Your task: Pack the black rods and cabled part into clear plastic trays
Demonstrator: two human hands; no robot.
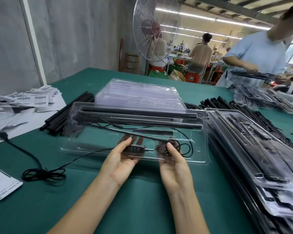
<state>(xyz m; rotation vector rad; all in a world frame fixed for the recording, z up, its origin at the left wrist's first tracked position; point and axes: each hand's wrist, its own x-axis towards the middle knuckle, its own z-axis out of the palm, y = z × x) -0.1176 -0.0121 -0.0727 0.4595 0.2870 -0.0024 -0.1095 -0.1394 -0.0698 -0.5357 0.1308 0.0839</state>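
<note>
My left hand (120,159) grips the near edge of the clear tray (201,149), thumb pressing the button control (131,148) on top, fingers underneath. My right hand (172,164) pinches the same edge, thumb on a cable loop. Black rods (142,112) lie in the tray's far channels. Its right rim sits just beside the packed trays (260,149), and empty trays (139,93) stand behind. The green table (125,200) is open toward me, with the cable (39,173) coiled at left. Labels (24,98) lie far left, and a fan (156,29) stands beyond.
</note>
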